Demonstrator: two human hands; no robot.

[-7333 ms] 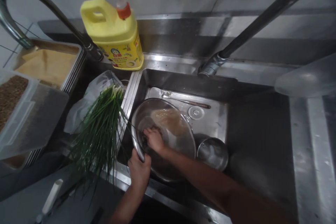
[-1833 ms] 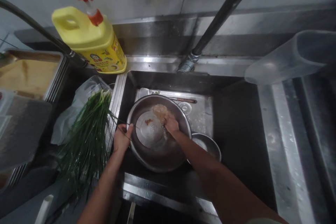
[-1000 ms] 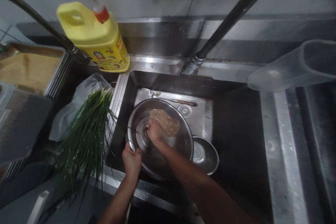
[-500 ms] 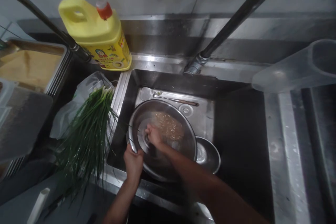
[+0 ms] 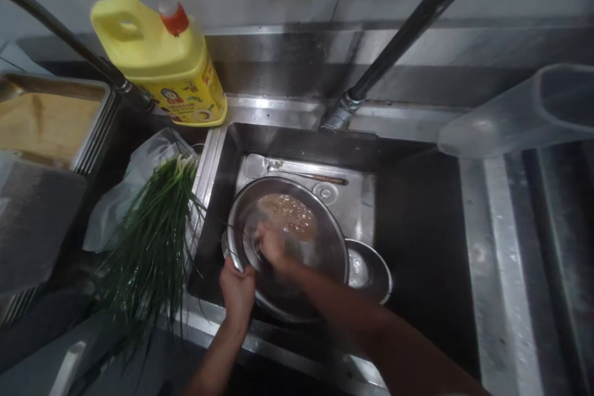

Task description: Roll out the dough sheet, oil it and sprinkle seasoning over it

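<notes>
A wide metal basin (image 5: 331, 229) stands tilted in the sink, with brownish, bubbly liquid (image 5: 294, 216) pooled inside. My left hand (image 5: 237, 284) grips the basin's rim at its near left side, thumb over the edge. Inside the basin, close to the left wall, is my right hand (image 5: 271, 244), smeared by motion. Its fingers look curled together, and what they hold, if anything, is hidden. A smaller metal bowl (image 5: 378, 260) sits partly beneath the basin on the right.
A long-handled utensil (image 5: 320, 177) lies on the sink floor (image 5: 366, 198) behind the basin. Left are green chives (image 5: 153, 241), a plastic bag (image 5: 104, 219), stacked trays (image 5: 99, 114) and a yellow pump jug (image 5: 158, 68). A faucet (image 5: 341, 111) hangs behind; a clear plastic container (image 5: 492, 130) lies right.
My right hand has shifted slightly within the basin and is more blurred. The liquid's surface has changed shape. My left hand keeps its grip on the rim; the view has shifted slightly.
</notes>
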